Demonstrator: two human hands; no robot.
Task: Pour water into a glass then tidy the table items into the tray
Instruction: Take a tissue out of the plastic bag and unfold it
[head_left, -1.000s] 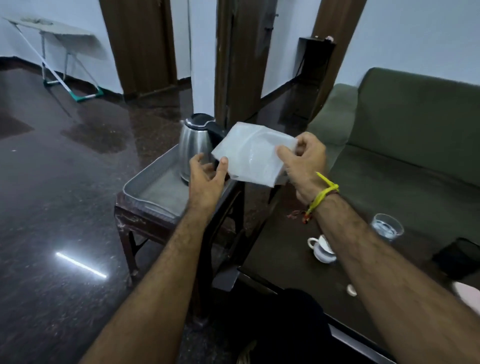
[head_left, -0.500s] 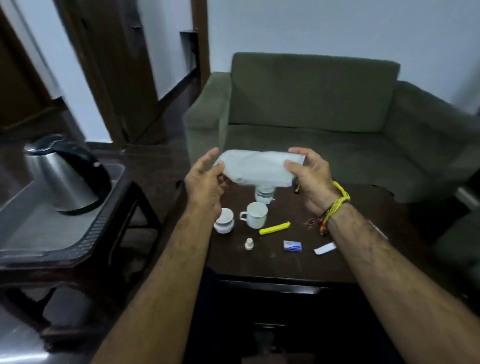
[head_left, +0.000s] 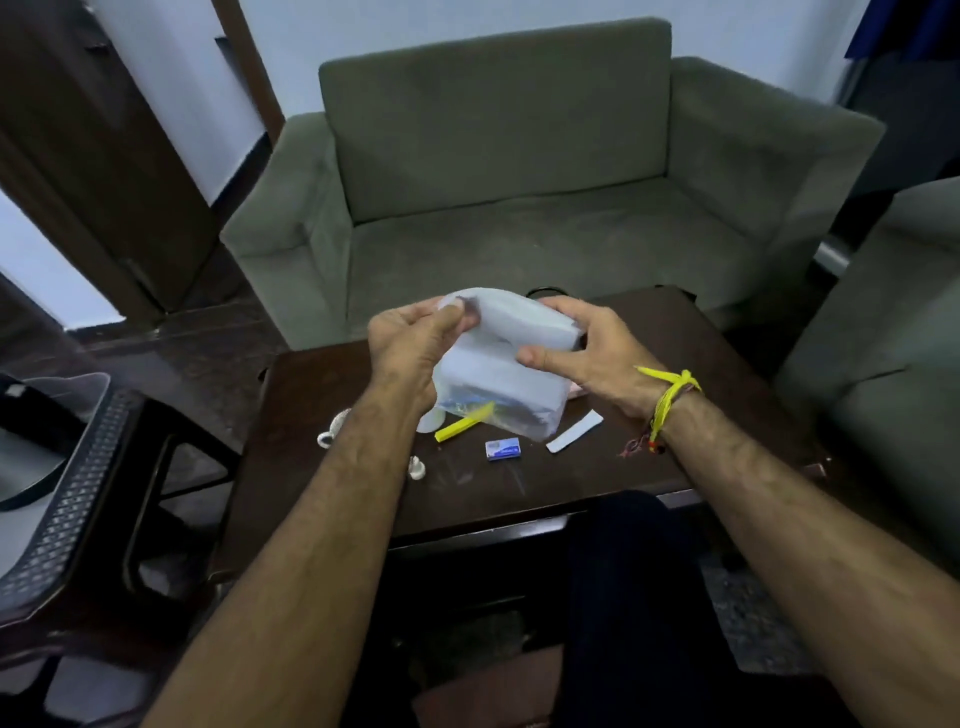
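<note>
Both hands hold a translucent white plastic bag (head_left: 506, 374) above the dark wooden table (head_left: 675, 353). My left hand (head_left: 410, 343) pinches its upper left corner; my right hand (head_left: 587, 348) grips its right side, thumb on the front. Under the bag lie a yellow marker (head_left: 457, 428), a small blue box (head_left: 503, 448) and a white strip (head_left: 574, 438). A white cup (head_left: 332, 434) and a small white cap (head_left: 416, 469) peek out beside my left forearm. The grey tray (head_left: 67, 499) sits on a stand at the left edge. The glass is hidden behind the bag.
A green sofa (head_left: 519, 182) stands behind the table, and a second seat (head_left: 893, 322) fills the right side. A dark round object (head_left: 545, 292) lies at the table's far edge. Dark doors (head_left: 78, 156) rise at the left.
The view has swung right and down, from the tray and kettle to the table. My hands have lowered the bag over the table items and folded it closer together.
</note>
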